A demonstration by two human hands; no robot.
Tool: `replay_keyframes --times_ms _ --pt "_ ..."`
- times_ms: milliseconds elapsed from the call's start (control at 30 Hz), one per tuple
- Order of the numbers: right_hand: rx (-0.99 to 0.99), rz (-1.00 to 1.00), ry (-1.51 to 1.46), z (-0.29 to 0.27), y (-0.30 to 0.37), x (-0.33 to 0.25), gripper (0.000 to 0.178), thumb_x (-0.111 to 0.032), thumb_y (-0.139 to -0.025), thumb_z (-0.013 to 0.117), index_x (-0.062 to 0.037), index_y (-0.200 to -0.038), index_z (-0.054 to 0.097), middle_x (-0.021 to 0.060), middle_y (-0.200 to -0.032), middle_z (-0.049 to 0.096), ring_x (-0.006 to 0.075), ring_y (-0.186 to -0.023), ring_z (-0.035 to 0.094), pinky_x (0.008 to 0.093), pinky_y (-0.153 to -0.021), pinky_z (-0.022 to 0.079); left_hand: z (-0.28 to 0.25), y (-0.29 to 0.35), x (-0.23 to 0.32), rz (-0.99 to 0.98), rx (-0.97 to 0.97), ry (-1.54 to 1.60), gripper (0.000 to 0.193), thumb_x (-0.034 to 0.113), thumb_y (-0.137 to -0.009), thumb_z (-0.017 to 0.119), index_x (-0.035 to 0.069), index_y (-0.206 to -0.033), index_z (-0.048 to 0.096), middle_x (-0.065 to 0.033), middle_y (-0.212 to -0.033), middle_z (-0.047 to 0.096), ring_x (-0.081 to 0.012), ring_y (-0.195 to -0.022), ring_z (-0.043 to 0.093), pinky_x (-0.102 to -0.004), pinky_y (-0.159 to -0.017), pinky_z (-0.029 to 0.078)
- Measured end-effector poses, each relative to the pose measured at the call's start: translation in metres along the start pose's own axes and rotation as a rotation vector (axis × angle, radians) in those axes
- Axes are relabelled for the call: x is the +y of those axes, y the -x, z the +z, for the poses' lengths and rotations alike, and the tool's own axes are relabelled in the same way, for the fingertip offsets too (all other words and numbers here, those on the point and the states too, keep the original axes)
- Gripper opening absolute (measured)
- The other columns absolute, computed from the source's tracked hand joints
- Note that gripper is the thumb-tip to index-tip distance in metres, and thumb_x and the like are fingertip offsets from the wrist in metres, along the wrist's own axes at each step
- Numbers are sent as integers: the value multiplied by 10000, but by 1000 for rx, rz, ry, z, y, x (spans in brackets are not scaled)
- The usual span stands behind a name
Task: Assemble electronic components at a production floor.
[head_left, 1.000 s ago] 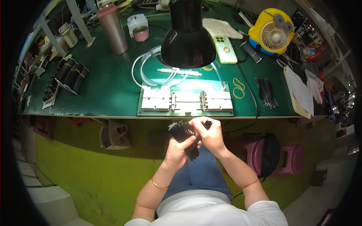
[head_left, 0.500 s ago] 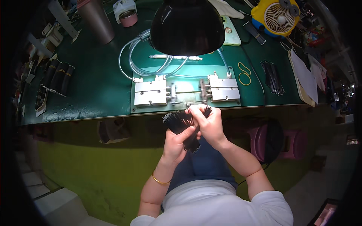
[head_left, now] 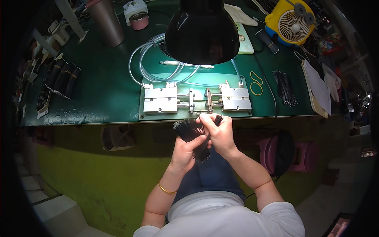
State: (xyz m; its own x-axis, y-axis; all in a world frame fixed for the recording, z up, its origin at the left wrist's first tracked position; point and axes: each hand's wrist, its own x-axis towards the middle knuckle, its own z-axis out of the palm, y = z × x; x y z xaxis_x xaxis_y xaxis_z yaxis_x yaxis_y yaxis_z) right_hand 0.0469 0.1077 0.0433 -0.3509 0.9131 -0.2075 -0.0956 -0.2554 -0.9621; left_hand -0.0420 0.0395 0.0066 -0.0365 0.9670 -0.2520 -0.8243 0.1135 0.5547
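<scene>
Bundle (head_left: pixel 188 131): in our left hand (head_left: pixel 184 152) and right hand (head_left: pixel 222 136)
Fixture (head_left: pixel 161 102): before us, on the table (head_left: pixel 104 93)
Tumbler (head_left: pixel 107 24): behind it, at left
Fan (head_left: pixel 294 25): behind it, at right

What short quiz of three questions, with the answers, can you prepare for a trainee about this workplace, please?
1. Which thing does the person's left hand hold?
A) a long white pen
B) a bundle of thin black strands
C) a yellow rubber band
2. True or false: the yellow-and-blue plastic fan stands farther right in the picture than the shiny black lampshade.
3. How many large silver rectangular metal blocks are mounted on the flat pale green plate?

Key:
1. B
2. True
3. Two
</scene>
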Motion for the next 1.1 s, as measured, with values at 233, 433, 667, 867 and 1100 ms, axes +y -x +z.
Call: replay_keyframes --times_ms 233,433,667,867,1100 --pt "4 1 43 -1 1 -2 262 -179 -836 551 1 -649 585 -13 -472 488 28 -337 388 184 -295 286 2 0 1 -4 37 -12 131 12 -796 556 -7 -924 535 -76 -814 574 -162 -694 578 -280 -616 490" --pt "-28 -94 46 3 7 -1 246 -177 -844 541 7 -688 590 -12 -483 493 31 -343 399 181 -300 298 4 4 4 19 21 6 120 14 -793 561 -4 -910 539 -77 -813 575 -161 -685 575 -272 -605 485" --pt "-6 -77 70 4 6 2 226 -171 -849 532 9 -734 606 -13 -482 491 32 -346 407 182 -306 314 0 4 3 6 66 -45 123 23 -791 569 -4 -909 550 -76 -810 586 -150 -668 575 -253 -597 483" --pt "19 -20 38 2 2 4 225 -184 -843 538 3 -744 614 -9 -485 501 32 -342 408 182 -305 314 1 1 4 -9 68 -34 120 28 -789 575 -4 -903 555 -72 -806 589 -143 -667 576 -248 -602 485" --pt "27 -11 16 1 1 4 241 -193 -837 548 0 -706 607 -7 -482 501 30 -339 406 181 -298 307 1 -2 4 1 41 -33 125 36 -786 583 -2 -903 557 -69 -808 588 -145 -669 576 -259 -610 488"
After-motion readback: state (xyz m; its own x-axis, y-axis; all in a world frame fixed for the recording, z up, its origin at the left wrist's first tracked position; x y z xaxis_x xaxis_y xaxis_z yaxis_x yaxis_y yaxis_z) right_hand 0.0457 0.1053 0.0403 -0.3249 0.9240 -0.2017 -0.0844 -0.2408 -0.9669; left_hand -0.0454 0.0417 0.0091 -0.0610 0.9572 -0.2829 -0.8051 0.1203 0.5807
